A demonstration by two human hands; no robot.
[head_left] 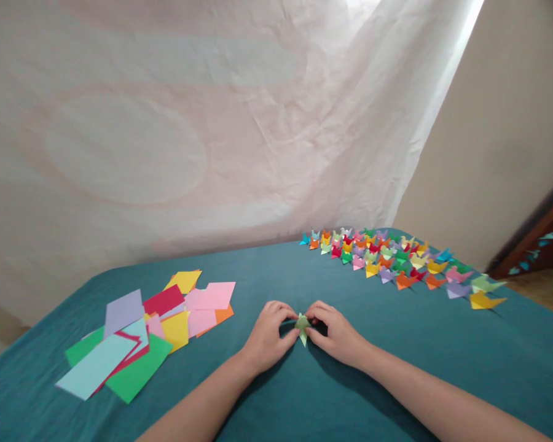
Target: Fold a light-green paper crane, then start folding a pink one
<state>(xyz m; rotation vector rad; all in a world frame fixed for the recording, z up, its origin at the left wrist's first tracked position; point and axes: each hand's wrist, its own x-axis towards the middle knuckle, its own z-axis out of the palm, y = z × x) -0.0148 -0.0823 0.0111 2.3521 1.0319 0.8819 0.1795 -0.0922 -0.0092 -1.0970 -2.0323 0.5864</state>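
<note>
A small pale green folded paper piece (301,328), with a pointed lower end, is held between my two hands over the table's front middle. My left hand (273,330) pinches its left side between thumb and fingers. On the other side, my right hand (332,331) grips the right edge in the same kind of pinch. The fingertips partly cover the paper, so its full folded shape is hard to make out.
Coloured paper sheets (136,362) lie in a loose, overlapping pile on the left of the teal-covered table (267,270). Rows of small folded paper birds (387,255) stand at the back right. Behind the table hangs a pale curtain (239,123).
</note>
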